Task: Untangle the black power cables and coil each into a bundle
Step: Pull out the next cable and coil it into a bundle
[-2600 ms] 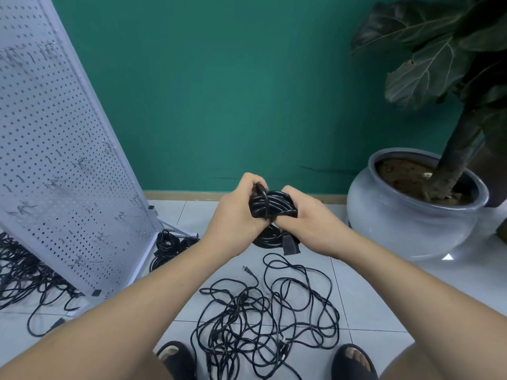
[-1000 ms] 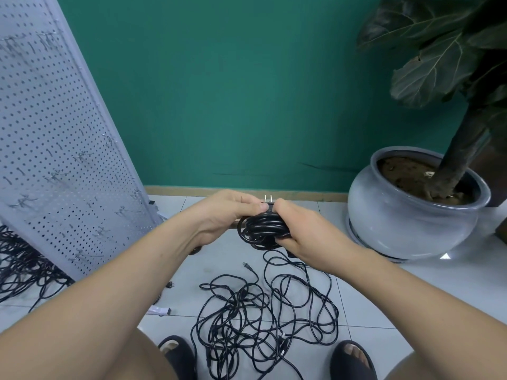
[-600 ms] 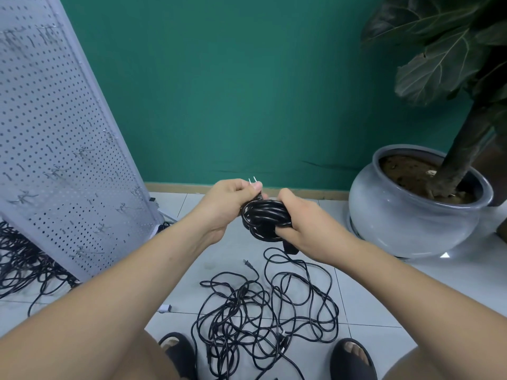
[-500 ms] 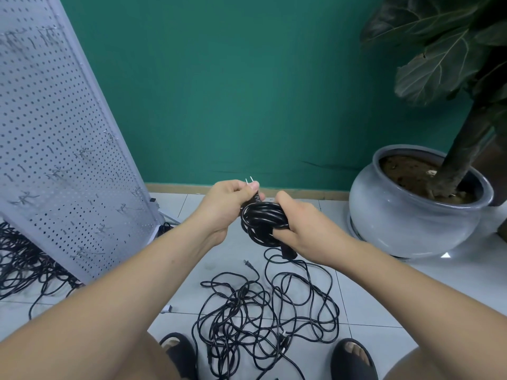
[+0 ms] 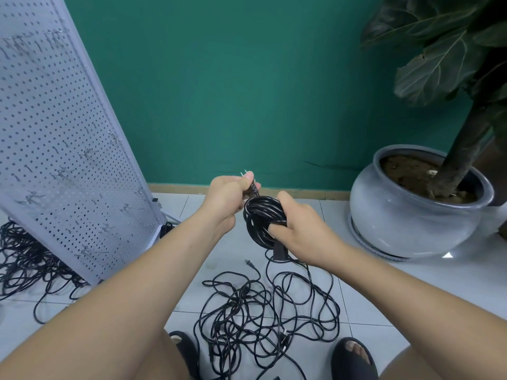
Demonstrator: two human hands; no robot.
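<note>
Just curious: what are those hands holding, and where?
The right hand grips a coiled black cable around its loops; the left hand pinches its plug end.

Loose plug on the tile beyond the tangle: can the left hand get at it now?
Probably not yet: the left hand pinches the plug end of the coiled cable. Nothing covers the loose plug, so the way looks free.
</note>
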